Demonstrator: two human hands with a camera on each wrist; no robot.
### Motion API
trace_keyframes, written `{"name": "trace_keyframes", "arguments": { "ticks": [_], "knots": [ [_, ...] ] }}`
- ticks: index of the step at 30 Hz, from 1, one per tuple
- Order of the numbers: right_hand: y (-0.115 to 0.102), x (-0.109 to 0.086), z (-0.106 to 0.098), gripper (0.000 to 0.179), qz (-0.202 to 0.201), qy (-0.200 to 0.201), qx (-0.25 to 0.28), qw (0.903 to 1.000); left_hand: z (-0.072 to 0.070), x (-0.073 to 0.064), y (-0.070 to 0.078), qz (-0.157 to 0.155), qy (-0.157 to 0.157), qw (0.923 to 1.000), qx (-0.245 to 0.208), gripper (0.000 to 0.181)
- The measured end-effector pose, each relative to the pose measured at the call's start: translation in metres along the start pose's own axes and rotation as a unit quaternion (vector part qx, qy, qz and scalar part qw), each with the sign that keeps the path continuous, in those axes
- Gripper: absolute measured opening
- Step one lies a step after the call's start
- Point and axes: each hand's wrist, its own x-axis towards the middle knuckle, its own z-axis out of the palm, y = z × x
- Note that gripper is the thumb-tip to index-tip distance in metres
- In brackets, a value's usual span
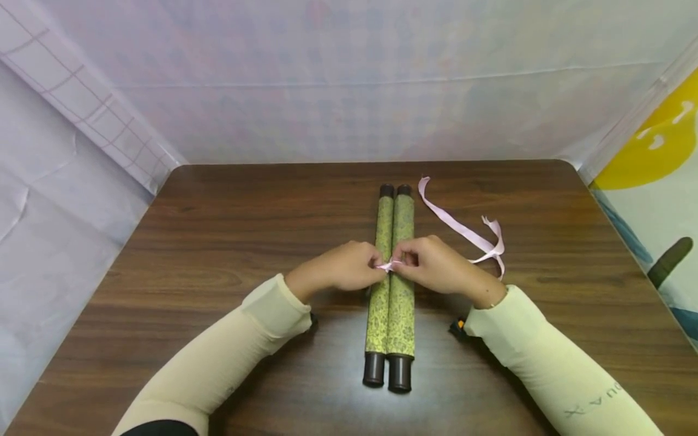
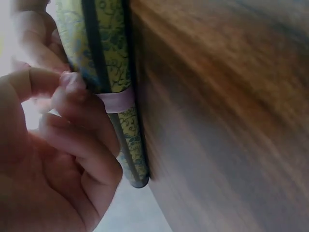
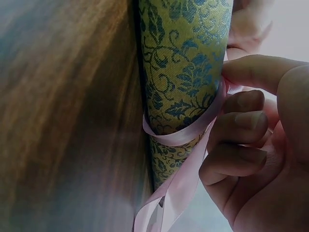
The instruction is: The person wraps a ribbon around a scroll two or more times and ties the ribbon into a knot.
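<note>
A scroll (image 1: 401, 321) in yellow-green patterned brocade, its two rolls side by side with dark end caps, lies lengthwise on the table. Pink ribbon (image 3: 179, 136) wraps round its middle, snug against the brocade in both wrist views. Over the top of the rolls, my left hand (image 1: 351, 266) pinches the ribbon from the left with thumb and bent fingers. From the right, my right hand (image 1: 436, 264) pinches it close by, fingertips nearly meeting the left ones. The exact crossing of the ribbon is hidden behind my fingers.
Loose ribbon (image 1: 455, 225) trails over the brown wooden table (image 1: 245, 206) to the right of the scroll, partly under my right forearm. A pale curtain (image 1: 349, 85) hangs behind the table's far edge. A printed cloth (image 1: 654, 151) hangs at the right.
</note>
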Motion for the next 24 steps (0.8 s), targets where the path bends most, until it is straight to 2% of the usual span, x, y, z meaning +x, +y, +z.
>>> {"name": "trace_keyframes", "arguments": {
  "ticks": [7,11,13,18,24],
  "knots": [
    [-0.0009,0.0006,0.0000,0.011,0.001,0.000,-0.004,1.0000,0.0007,0.0006,0.0016,-0.037,0.030,0.9949,-0.089,0.010],
    [-0.0002,0.0006,0.0000,0.010,0.004,-0.001,-0.004,1.0000,-0.0008,0.0003,0.0021,-0.034,0.037,0.9933,-0.105,0.008],
    [0.0000,0.0004,-0.0002,0.010,0.005,-0.002,-0.003,1.0000,-0.0021,-0.0007,0.0018,-0.025,0.037,0.9944,-0.096,0.014],
    [-0.0006,0.0000,-0.0008,0.011,0.007,-0.002,0.001,1.0000,-0.0037,-0.0022,-0.0031,0.000,0.045,0.9986,-0.027,0.025],
    [-0.0007,0.0003,-0.0007,0.011,0.005,0.001,0.003,1.0000,-0.0022,-0.0051,-0.0064,-0.015,0.061,0.9969,0.048,0.019]
  ]
}}
